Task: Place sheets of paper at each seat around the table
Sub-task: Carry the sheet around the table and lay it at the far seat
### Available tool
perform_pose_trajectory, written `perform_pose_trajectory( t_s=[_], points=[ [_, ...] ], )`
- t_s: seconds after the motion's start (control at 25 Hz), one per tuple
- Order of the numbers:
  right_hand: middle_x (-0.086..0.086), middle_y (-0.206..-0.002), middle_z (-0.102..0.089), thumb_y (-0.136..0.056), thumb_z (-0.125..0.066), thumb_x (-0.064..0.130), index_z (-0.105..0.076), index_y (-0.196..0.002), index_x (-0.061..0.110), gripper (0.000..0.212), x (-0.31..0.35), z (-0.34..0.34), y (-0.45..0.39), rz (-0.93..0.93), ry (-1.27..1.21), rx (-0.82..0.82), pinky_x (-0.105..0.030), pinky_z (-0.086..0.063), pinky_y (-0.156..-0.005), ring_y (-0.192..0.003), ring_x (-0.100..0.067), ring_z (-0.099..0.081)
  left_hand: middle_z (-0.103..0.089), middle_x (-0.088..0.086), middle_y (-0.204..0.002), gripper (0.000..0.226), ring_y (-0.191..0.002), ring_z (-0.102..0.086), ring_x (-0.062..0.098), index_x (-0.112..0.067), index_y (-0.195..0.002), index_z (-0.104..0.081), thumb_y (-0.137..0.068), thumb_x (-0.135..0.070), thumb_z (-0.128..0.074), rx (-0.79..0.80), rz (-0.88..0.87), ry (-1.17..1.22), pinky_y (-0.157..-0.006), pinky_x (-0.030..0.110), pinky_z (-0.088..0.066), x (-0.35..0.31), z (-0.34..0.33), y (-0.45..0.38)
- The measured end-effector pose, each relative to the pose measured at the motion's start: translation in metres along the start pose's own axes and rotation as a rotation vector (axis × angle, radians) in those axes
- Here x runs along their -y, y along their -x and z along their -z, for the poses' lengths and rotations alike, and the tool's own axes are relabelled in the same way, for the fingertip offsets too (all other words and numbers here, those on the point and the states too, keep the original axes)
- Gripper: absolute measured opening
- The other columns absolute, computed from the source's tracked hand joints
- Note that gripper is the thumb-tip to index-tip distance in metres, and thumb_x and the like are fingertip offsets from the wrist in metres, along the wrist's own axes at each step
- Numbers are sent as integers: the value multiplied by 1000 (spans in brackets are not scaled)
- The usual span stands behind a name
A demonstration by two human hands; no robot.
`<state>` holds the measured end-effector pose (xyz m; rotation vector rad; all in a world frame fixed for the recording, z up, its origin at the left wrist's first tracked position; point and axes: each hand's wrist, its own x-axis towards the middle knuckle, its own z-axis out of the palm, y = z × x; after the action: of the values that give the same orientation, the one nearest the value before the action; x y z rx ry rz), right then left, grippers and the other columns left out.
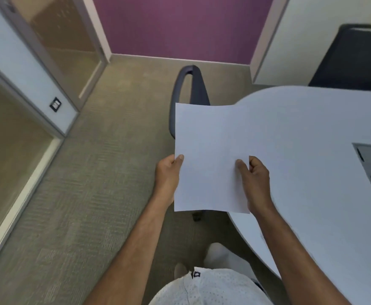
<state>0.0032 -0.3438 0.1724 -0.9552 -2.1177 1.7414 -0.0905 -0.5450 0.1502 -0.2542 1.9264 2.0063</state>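
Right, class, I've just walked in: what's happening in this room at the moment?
A person stands at the corner of a white table, holding white paper flat in both hands: the left hand grips its left edge, the right hand its right edge. The paper hangs partly over the table's edge, in front of a dark chair pushed in there. A second chair stands at the far side. No paper lies on the visible tabletop yet.

Both hands hold white paper [211, 155] in the air over the rounded end of a pale table [312, 133]. The left hand [168, 175] pinches the left edge, thumb on top; the right hand [255, 179] grips the right edge. A dark chair [191, 84] stands just beyond the paper, and a 2nd chair [354, 58] sits at the table's far side. Carpet [92, 172] covers the floor.
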Motion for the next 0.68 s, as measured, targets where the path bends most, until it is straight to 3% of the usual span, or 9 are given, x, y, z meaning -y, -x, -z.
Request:
perform_pose_trajectory(
  t_s=[0.08, 0.16, 0.36, 0.52, 0.68],
  points=[
    [-18, -112, -71, -103, -62, 30, -68, -106, 10, 21, 29, -32, -13, 33, -29, 36, -38, -57, -82, -98, -37, -68, -81, 12, -95, 28, -83, -73, 23, -15, -84, -78, -104, -24, -62, -43, -43, 49, -77, 40, -59, -23, 26, -18],
    [-11, -111, -76, -104, -62, 29, -70, -108, 15, 17, 54, -62, -31, 70, -48, 69, -47, -60, -92, -104, -35, -71, -77, 13, -93, 27, -83, -68, 25, -6, -89, -74, -103, -26, -63, -96, -71, 65, -78, 42, -55, -44, 47, -42],
    [4, -106, -76, -105, -61, 31, -69, -121, 20, 21, 98, -137, -102, 139, -64, 67, -31, -56, -78, -98, -17, -72, -82, 5, -94, 26, -85, -74, 24, -24, -81, -82, -100, -29, -66, -124, -143, 68, -81, 42, -60, -98, 80, -135],
    [-10, -108, -77, -104, -62, 30, -70, -114, 27, 13, 128, -192, -173, 133, -111, 58, -45, -60, -91, -103, -30, -73, -65, 8, -95, 32, -88, -56, 27, -4, -92, -73, -95, -35, -68, -100, -153, 26, -82, 43, -47, -145, 94, -231],
    [-26, -111, -71, -104, -62, 31, -69, -102, 39, 11, 163, -242, -241, 116, -148, 42, -55, -59, -93, -105, -45, -68, -75, 10, -97, 24, -88, -65, 29, -13, -87, -73, -100, -32, -67, -43, -138, -17, -83, 45, -55, -188, 105, -319]
  ],
)
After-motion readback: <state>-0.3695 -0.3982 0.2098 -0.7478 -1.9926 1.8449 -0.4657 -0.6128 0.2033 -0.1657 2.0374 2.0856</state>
